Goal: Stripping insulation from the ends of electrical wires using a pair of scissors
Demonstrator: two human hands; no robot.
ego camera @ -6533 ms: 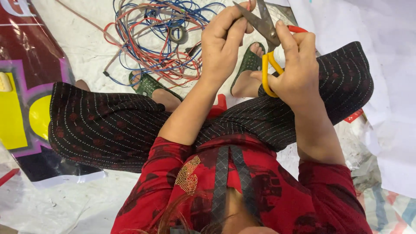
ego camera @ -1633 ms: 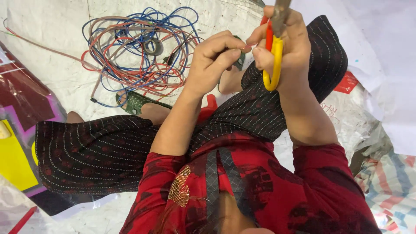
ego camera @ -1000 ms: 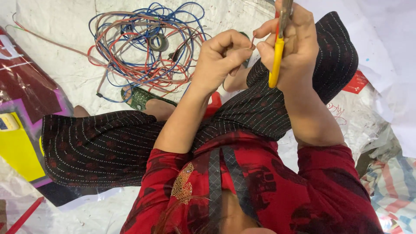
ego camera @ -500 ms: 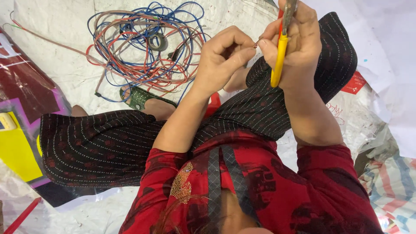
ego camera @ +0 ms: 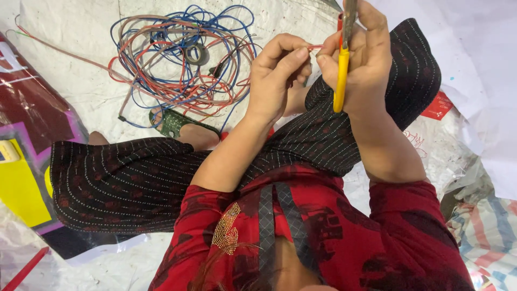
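Note:
I sit cross-legged on the floor in a red top and dark patterned trousers. My left hand [ego camera: 280,75] is closed, pinching the end of a thin red wire [ego camera: 315,47] between thumb and forefinger. My right hand [ego camera: 363,59] grips scissors with yellow and red handles [ego camera: 341,75], seen edge-on, with the blades pointing up and away. The wire end sits right beside the scissors, between my two hands. Whether the blades touch the wire is hidden.
A tangled pile of blue, red and grey wires [ego camera: 177,59] lies on the white floor sheet ahead, with a tape roll [ego camera: 194,54] in it. A green sandal [ego camera: 175,123] is by my knee. A colourful printed banner [ego camera: 21,145] lies left, white sheets [ego camera: 474,59] right.
My hands have stayed together at the upper right. The scissors turned from flat to edge-on, and my left fingers closed tighter on the red wire end.

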